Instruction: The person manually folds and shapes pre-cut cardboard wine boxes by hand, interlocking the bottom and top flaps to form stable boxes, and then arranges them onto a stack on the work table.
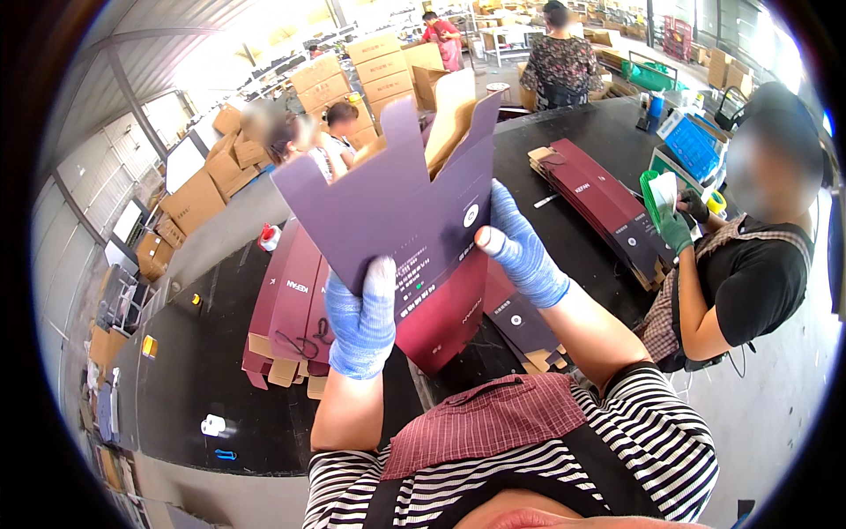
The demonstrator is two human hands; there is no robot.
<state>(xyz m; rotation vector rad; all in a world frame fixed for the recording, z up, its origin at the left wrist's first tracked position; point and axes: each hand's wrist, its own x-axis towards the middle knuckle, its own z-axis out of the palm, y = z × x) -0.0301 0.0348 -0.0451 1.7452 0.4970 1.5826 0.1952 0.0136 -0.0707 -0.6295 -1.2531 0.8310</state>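
Up in front of me is a tall carton (388,203), dark purple on its upper faces and maroon lower down. Its end flaps stand open at the far end, showing brown cardboard inside. My left hand (363,317), in a blue knit glove with a pale thumb, grips the carton's left edge. On the opposite edge, my right hand (526,254) in the same kind of glove clasps it, thumb on the near face. Behind and left of it, flattened maroon cartons (286,295) lie on the black table (194,370). Another purple and maroon carton (524,322) lies below my right hand.
A stack of flat maroon cartons (599,194) lies at the right, beside a gloved co-worker (740,273) holding a green and white item. A white bottle (212,425), a blue clip-like item (226,455) and a red-and-white container (269,236) sit on the table.
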